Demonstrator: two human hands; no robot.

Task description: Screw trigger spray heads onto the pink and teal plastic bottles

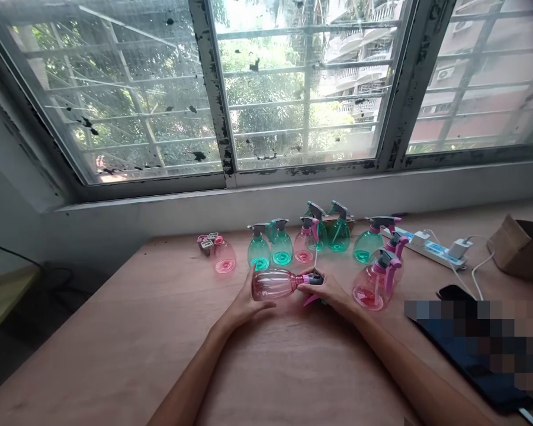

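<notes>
A clear pink spray bottle (273, 284) lies on its side in the air above the table, its neck pointing right. My left hand (247, 296) is wrapped round its base end. At the neck, my right hand (331, 290) grips the dark spray head (314, 278), whose pink trigger hangs below. Just behind the held bottle stand green spray bottles (282, 245) and a pink one (304, 245). A pink bottle without a spray head (223, 257) stands to the left. Close to my right forearm is another pink spray bottle (373, 287).
More green spray bottles (339, 235) stand near the wall. At the right lie a white power strip (430, 249) with plugs and cables, a cardboard box (524, 251) and a dark tablet (462, 355). Small boxes (208, 242) sit at the back left. A window runs along the back.
</notes>
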